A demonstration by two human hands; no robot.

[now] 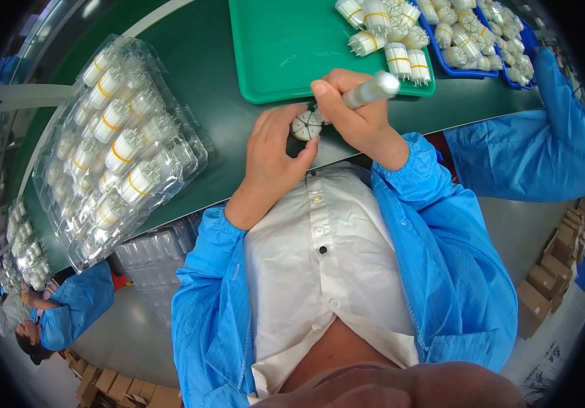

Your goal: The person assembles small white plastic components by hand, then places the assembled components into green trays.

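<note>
Fingers: both sets are curled shut; the left hand [273,160] is wrapped around a small round white part with a dark base [304,128], and the right hand [357,115] is closed around a silver pen-like tool [372,88] like a pencil.
Part in hand: it is held just in front of the near edge of the green tray [285,47], above the dark green table [204,81], with the tool's lower end pressed to its white face.
Progress: one part is judged to be mid-treatment; whether the pieces already on the green tray are finished cannot be told.
Green tray: a cluster of white cylindrical parts with yellow bands [387,41] is gathered in its far right corner (the rest of it is bare).
Blue tray [469,70]: set just right of the green tray, it is heaped with similar white parts.
Clear blister trays [119,146]: stacked well left of the green tray, their pockets are filled with the same banded parts.
Left to do: many pieces appear to be waiting.
</note>
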